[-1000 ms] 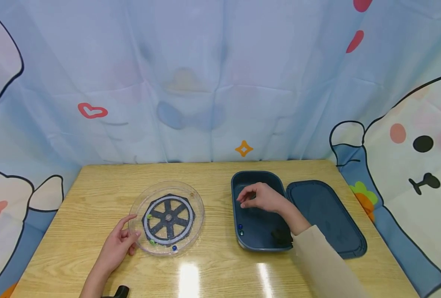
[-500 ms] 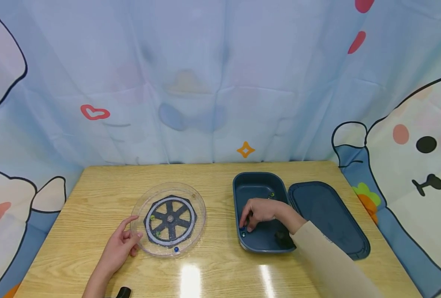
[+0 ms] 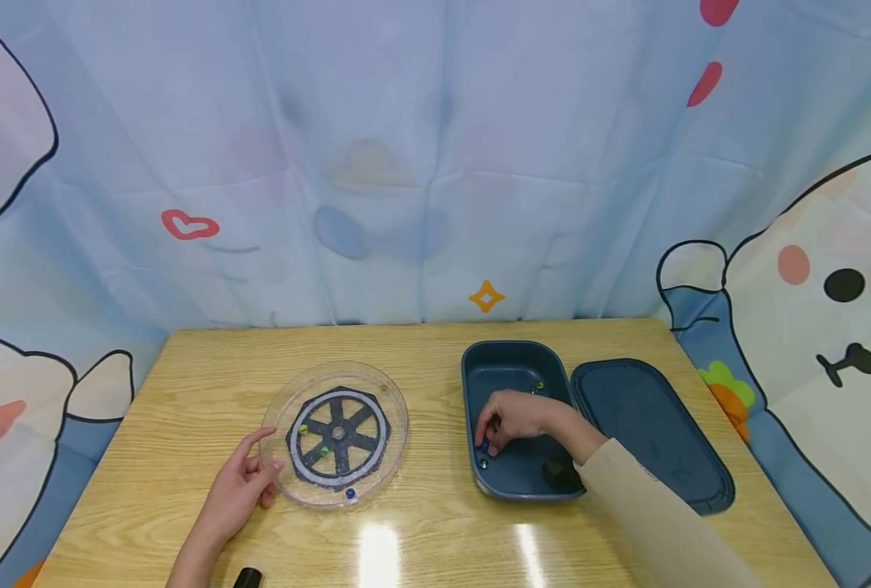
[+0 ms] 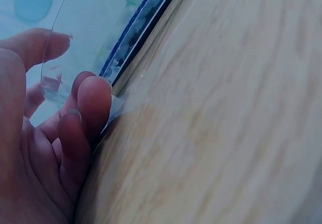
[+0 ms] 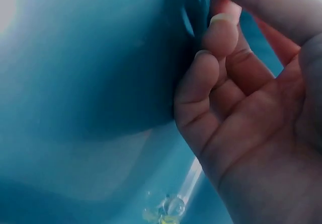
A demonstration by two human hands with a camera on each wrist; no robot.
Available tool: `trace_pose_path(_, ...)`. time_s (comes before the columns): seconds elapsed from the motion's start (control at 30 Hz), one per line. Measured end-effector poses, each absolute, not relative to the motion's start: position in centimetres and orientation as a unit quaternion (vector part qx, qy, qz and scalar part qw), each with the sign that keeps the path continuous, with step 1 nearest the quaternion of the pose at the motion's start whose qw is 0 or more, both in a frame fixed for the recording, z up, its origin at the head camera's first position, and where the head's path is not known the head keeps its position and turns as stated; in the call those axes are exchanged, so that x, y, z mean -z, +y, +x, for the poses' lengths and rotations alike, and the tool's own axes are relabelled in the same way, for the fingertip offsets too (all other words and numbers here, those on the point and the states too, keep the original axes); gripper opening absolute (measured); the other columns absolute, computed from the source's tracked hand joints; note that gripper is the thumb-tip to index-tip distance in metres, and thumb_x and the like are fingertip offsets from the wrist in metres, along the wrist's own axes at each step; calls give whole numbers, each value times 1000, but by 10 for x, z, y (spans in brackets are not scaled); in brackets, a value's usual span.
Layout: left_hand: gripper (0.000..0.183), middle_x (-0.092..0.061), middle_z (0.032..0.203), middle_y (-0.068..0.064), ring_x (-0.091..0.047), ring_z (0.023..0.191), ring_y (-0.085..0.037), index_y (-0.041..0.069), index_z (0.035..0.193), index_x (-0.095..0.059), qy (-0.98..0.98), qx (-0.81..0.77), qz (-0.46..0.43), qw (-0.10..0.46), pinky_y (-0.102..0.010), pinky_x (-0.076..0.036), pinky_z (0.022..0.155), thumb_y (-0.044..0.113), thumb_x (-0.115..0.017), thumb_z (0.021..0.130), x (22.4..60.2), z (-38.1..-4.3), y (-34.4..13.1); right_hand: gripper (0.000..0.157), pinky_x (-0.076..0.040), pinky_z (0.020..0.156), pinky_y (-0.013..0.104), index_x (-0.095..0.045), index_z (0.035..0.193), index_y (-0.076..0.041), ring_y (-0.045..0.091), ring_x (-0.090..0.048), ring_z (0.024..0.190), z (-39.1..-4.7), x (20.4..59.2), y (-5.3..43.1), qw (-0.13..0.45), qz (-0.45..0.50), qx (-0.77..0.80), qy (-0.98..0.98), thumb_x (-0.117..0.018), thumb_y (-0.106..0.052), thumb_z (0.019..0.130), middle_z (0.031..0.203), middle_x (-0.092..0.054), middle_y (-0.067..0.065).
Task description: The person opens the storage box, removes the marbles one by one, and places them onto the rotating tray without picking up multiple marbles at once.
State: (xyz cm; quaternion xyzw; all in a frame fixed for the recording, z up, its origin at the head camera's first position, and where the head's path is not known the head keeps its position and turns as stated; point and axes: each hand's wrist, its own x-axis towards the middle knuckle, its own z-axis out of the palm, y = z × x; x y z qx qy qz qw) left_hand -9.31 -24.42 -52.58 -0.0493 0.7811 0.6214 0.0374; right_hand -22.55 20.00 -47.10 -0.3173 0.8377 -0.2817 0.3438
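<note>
Left hand pinches the rim of the clear round dish; right hand, fingers curled, seems to pinch a blue marble inside the dark-blue box — likely the pick-up step, next calling for a steady lift

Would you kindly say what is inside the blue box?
A blue marble at the right hand, a greenish marble nearby, and small marbles farther back; the hand hides what lies beneath.

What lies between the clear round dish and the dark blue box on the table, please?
Only bare wooden tabletop lies between the clear dish and the box, as the head view shows.
</note>
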Motion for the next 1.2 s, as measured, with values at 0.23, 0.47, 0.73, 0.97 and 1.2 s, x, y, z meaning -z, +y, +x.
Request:
trace_pose_path(0.23, 55, -53, 68, -8, -53, 51, -17, 14, 146, -43, 783, -619, -48, 36, -30, -50, 51, 12, -67, 96, 526, -92, -242, 12, -51, 65, 28, -77, 95, -11, 11, -60, 71, -227, 463, 210, 315, -325, 312, 835, -79, -6, 84, 83, -68, -5)
trace_pose_path(0.47, 55, -54, 68, -8, -53, 51, -17, 15, 145, -43, 785, -617, -52, 36, -30, -49, 51, 12, -67, 96, 527, -92, -241, 17, -54, 71, 31, -76, 105, -8, 13, -63, 79, -228, 446, 219, 245, -334, 347, 841, -76, -13, 89, 90, -69, -5)
trace_pose_path(0.73, 55, -54, 68, -8, -53, 51, -18, 16, 146, -43, 786, -614, -57, 39, -30, -50, 51, 14, -67, 96, 527, -92, -241, 16, -51, 66, 31, -74, 108, -15, 14, -59, 75, -217, 424, 204, 140, -324, 372, 858, -72, -21, 93, 89, -65, -7)
trace_pose_path(0.97, 55, -54, 69, -9, -54, 52, -18, 16, 146, -43, 785, -615, -57, 42, -31, -50, 51, 13, -67, 96, 526, -94, -242, 14, -50, 64, 30, -73, 107, -15, 10, -57, 75, -198, 409, 165, 96, -319, 362, 871, -72, -13, 93, 90, -64, -9)
trace_pose_path(1.2, 55, -54, 69, -9, -53, 51, -17, 16, 146, -43, 788, -612, -56, 39, -31, -50, 51, 13, -67, 97, 526, -93, -245, 11, -50, 66, 29, -74, 103, -15, 9, -57, 76, -186, 410, 109, 88, -313, 363, 873, -73, -14, 92, 87, -65, -10)
